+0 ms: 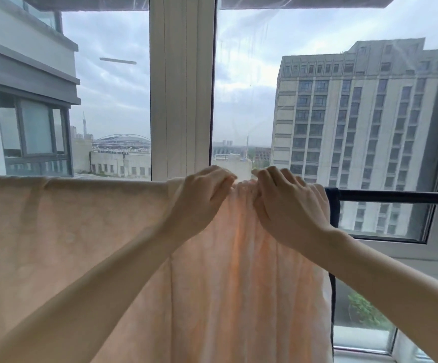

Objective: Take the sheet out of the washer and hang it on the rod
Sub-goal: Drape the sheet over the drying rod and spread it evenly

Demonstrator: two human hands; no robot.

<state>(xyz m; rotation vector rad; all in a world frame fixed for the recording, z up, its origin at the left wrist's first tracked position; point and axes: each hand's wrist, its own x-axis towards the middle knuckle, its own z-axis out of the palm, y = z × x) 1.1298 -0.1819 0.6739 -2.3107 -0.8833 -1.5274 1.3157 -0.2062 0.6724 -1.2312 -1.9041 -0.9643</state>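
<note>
ITEM: pale peach soft-fabric sheet (68,244). LOC.: out of the washer (washer not in view) and already draped over the dark horizontal metal rod (395,197) in front of the white-framed window (183,87).

COND.: left part lies spread flat along the rod, top edge fairly even. Centre part is gathered into tight vertical pleats right under the hands. Right edge of the sheet ends just beside a dark blue strip of cloth or strap (333,205) hanging at the rod; can't tell which it is. Bare rod runs on to the right of that.

HANDS: left hand (204,197), fingers curled, pinching the bunched top of the sheet at the rod. Right hand (288,205), same, fingers curled over and grasping the gathered fabric, close beside the left, not quite touching.

STATUS (est.): removal done, hanging approx. mostly done.

LEFT TO DO (est.): spread the pleated centre section rightward along the free rod, even out the top edge, let go.

RISK (est.): pulling one side too hard could drag the sheet off the rod.
</note>
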